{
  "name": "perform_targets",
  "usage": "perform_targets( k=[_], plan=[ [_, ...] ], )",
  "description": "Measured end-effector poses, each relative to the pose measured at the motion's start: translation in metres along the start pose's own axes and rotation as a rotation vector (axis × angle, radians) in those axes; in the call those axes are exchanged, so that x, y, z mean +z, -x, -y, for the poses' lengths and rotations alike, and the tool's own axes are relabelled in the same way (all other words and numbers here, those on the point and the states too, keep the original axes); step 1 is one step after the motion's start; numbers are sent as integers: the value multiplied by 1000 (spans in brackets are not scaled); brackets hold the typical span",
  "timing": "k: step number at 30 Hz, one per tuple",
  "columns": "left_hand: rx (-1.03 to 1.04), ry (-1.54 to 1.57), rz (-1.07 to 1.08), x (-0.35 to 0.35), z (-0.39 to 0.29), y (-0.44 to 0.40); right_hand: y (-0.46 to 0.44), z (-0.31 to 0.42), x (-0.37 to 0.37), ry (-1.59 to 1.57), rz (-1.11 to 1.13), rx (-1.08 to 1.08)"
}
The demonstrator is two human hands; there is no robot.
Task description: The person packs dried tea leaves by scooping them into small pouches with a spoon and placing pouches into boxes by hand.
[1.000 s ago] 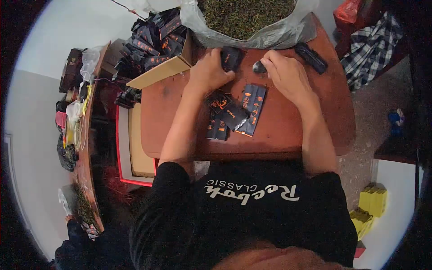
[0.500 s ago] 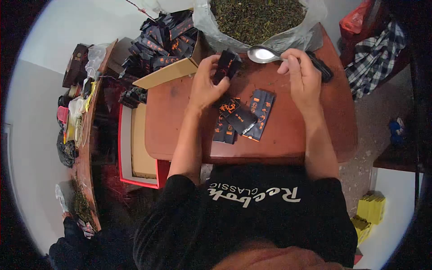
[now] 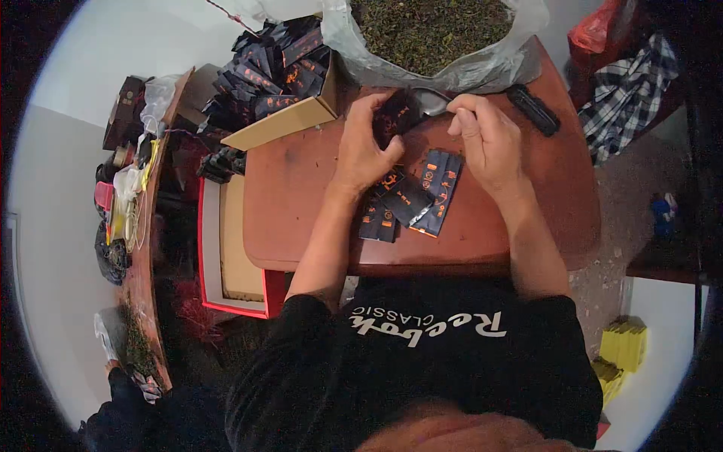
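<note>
My left hand (image 3: 365,151) is closed around a small black pouch (image 3: 397,117) with faint orange print, held tilted over the table. A metal spoon (image 3: 431,102) is gripped by its handle in my right hand (image 3: 489,143). The spoon's bowl is at the pouch's right edge, partly hidden behind it; I cannot tell whether it is inside. Below my hands lie several black pouches with orange print (image 3: 438,192), some overlapping. Beyond them, a large clear plastic bag (image 3: 471,79) holds dried, dark green leaves (image 3: 433,38).
A cardboard box (image 3: 282,124) heaped with black pouches (image 3: 263,71) stands at the back left. A black oblong object (image 3: 533,109) lies on the red-brown table (image 3: 301,203) at right. Left are an open red-sided box (image 3: 233,305) and a cluttered wooden surface (image 3: 143,279); another person's hand (image 3: 111,365) shows there.
My right hand has brought the spoon left to the pouch. My left hand has moved slightly right with the pouch, which is now tilted toward the spoon.
</note>
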State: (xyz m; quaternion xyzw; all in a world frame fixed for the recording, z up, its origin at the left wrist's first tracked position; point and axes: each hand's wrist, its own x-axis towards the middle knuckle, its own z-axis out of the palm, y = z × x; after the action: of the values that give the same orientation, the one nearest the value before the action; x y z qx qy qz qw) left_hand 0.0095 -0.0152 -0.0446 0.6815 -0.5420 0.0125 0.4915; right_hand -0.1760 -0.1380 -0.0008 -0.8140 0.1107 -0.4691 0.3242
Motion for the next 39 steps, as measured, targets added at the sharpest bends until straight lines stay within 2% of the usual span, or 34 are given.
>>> perform_targets(
  k=[10,13,17,20,23,26,29,32,39],
  plan=[
    [34,-26,-45,-1,-2,1,6,6,15,-180,169,119],
    [4,-41,-25,-1,1,3,7,7,18,-162,195,53],
    [52,-88,-70,-3,-1,2,5,7,19,-162,122,39],
    [-72,108,-133,0,-8,2,4,10,18,-212,84,119],
    [-193,216,-77,2,1,6,4,9,22,-295,72,185],
    [-172,253,-66,2,2,7,5,8,26,-299,66,196],
    [-41,17,-111,-1,1,6,5,5,28,-257,71,201],
    [21,-45,-140,0,2,5,6,4,28,-239,87,229],
    [7,-48,-90,1,-3,1,3,3,19,-390,106,336]
  ],
)
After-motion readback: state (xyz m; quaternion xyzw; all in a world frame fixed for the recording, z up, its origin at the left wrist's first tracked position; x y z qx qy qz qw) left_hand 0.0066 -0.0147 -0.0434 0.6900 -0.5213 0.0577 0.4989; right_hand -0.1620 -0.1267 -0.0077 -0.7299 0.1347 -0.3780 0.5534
